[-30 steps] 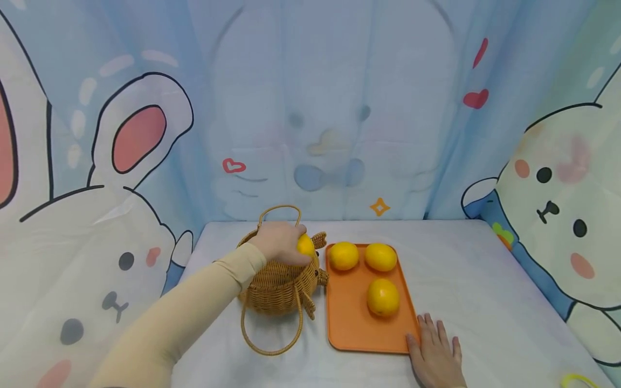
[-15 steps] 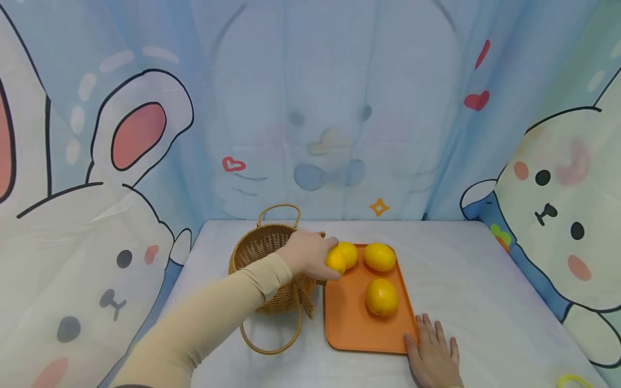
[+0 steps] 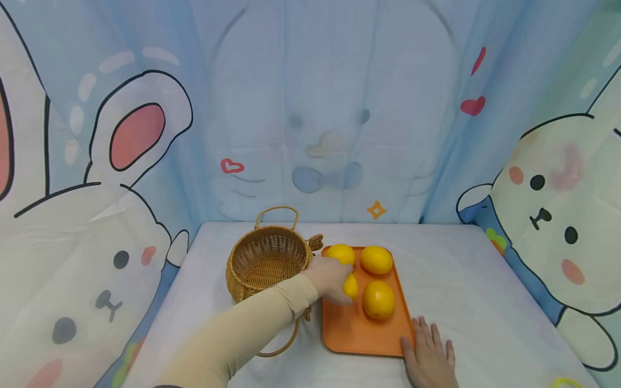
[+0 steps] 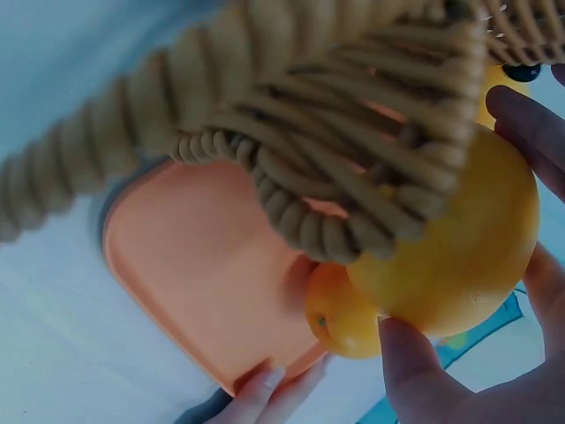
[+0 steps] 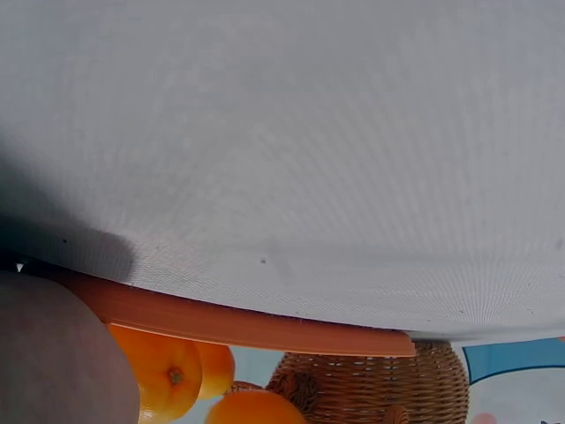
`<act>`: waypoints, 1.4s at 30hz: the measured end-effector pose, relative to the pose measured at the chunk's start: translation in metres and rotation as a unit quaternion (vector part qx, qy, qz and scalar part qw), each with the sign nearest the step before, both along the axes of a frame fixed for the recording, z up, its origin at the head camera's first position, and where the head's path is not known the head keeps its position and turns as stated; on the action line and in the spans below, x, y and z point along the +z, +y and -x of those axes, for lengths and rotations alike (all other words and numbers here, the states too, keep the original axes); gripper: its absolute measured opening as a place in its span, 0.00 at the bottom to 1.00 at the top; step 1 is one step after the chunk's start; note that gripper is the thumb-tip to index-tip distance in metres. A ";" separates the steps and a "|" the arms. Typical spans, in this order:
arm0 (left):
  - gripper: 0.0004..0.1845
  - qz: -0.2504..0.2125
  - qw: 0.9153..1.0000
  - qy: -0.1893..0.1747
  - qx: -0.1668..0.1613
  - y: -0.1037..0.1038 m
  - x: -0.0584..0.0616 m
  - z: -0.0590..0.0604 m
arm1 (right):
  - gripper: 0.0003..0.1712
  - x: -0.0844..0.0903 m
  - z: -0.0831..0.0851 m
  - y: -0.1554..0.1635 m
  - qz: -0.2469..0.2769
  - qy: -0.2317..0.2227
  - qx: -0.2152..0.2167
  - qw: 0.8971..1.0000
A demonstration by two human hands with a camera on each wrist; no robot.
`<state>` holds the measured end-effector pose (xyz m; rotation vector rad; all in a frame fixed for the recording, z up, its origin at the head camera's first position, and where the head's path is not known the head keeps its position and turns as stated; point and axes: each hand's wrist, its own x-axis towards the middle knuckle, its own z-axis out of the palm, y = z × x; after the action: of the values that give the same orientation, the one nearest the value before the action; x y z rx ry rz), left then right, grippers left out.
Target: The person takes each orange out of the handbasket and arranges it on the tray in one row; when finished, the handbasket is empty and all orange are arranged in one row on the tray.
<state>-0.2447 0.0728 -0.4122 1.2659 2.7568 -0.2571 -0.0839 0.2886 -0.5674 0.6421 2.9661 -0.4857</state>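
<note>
Wicker basket (image 3: 264,261) stood on the table (image 3: 485,291) just left of the tray (image 3: 361,334), three oranges (image 3: 377,260) lay on the tray, a fourth orange (image 3: 350,285) over its left side in the left hand (image 3: 330,277), right hand (image 3: 429,358) lay flat at the tray's near right corner.

Soft, even light fills the head view; shadows under the wicker basket (image 3: 266,263) and orange tray (image 3: 359,337) are faint. Wide-lens bending stretches the curtain at 3 and 9 o'clock. In the left wrist view the basket weave looms blurred and dim. The right wrist view shows a dark shadow at 8 o'clock on the white tablecloth (image 5: 335,150).
</note>
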 end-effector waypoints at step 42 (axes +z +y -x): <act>0.27 0.045 0.998 -0.005 0.048 0.025 -0.027 -0.012 | 0.50 0.000 0.000 0.001 -0.008 0.012 0.008 1.000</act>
<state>-0.2328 0.0974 -0.4393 1.1075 2.7542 -0.3628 -0.0840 0.2894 -0.5675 0.6178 2.9977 -0.4708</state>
